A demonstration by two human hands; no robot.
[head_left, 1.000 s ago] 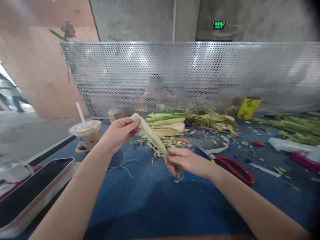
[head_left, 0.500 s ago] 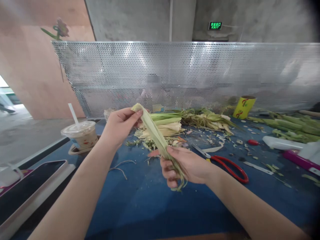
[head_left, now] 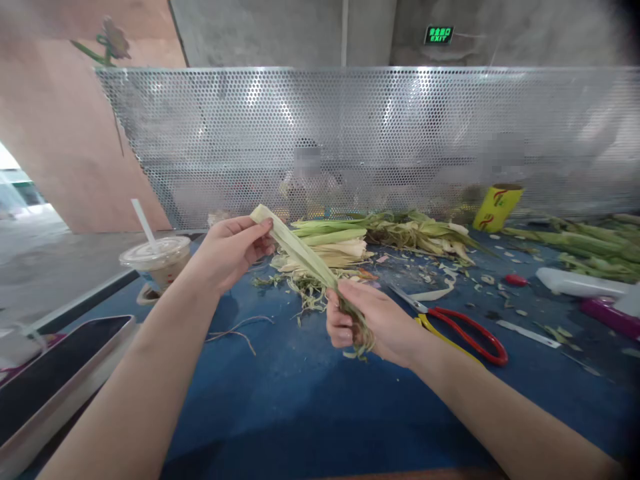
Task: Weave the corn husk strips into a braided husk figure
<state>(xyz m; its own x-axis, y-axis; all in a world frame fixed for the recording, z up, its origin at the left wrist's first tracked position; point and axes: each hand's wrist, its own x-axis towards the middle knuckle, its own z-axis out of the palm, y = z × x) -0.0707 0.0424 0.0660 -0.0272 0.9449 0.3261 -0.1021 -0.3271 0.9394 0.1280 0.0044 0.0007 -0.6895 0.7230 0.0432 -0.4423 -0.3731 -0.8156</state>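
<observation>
Right hand (head_left: pixel 370 323) lowered, husk (head_left: pixel 300 250) between fingers (head_left: pixel 260 235)

I see a blue table (head_left: pixel 300 407) with red scissors (head_left: pixel 465 331), a drink cup (head_left: pixel 159 259), a heap of corn leaves (head_left: pixel 350 243) and small scraps (head_left: pixel 480 280) on it.

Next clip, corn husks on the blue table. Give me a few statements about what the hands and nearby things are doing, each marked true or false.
1. Both hands grip one husk strip. True.
2. The left hand pinches its upper end. True.
3. The right hand holds the scissors. False: they lie on the table.
4. The drink cup has no straw. False: a straw sticks up from its lid.
5. The yellow cup stands by the mesh screen. True.
</observation>
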